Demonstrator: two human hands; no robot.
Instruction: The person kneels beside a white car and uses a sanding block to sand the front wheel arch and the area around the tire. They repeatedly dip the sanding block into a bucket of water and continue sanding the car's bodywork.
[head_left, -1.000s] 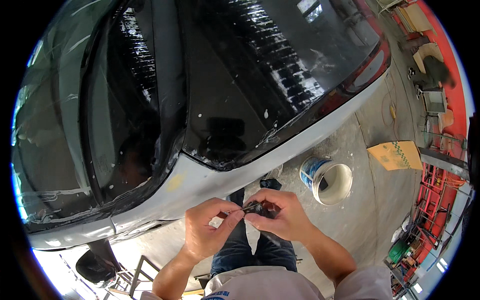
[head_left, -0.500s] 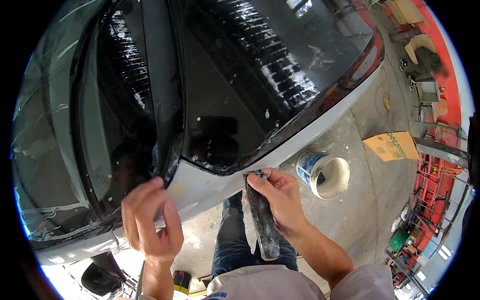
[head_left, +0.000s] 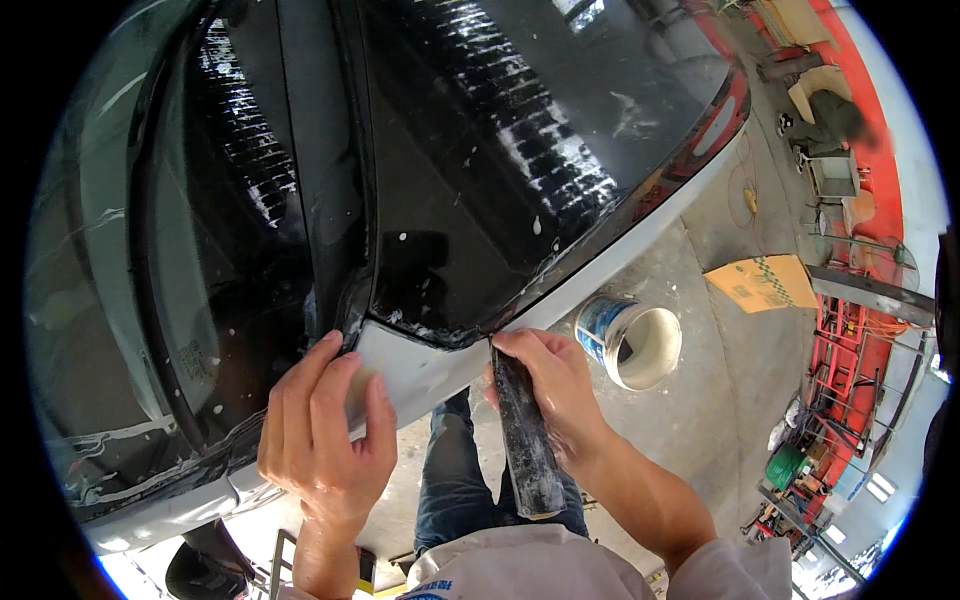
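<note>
My left hand [head_left: 325, 425] rests on the car's pale grey primed panel [head_left: 400, 362], fingers extended and a little apart, holding nothing. Its fingertips touch the panel beside the lower end of the black pillar trim. In my right hand [head_left: 552, 392] is a long, dark sanding block [head_left: 527, 440], smeared with whitish dust. The thumb and fingers grip its upper end, next to the panel's edge, and the rest points down toward my body. Above the panel spreads the car's dark glass [head_left: 450, 230], spotted with white drops and smears.
A white bucket [head_left: 655, 348] with a dark object inside stands on the concrete floor to the right. Beyond it lies an orange cardboard piece [head_left: 765, 285]. Red racks [head_left: 850, 370] line the right side. Another person [head_left: 830, 125] is at the far right.
My left hand has come down onto the panel, moving slightly right, and its fingers have straightened. The right hand keeps hold of the sanding block, almost in place. The view has shifted slightly.
</note>
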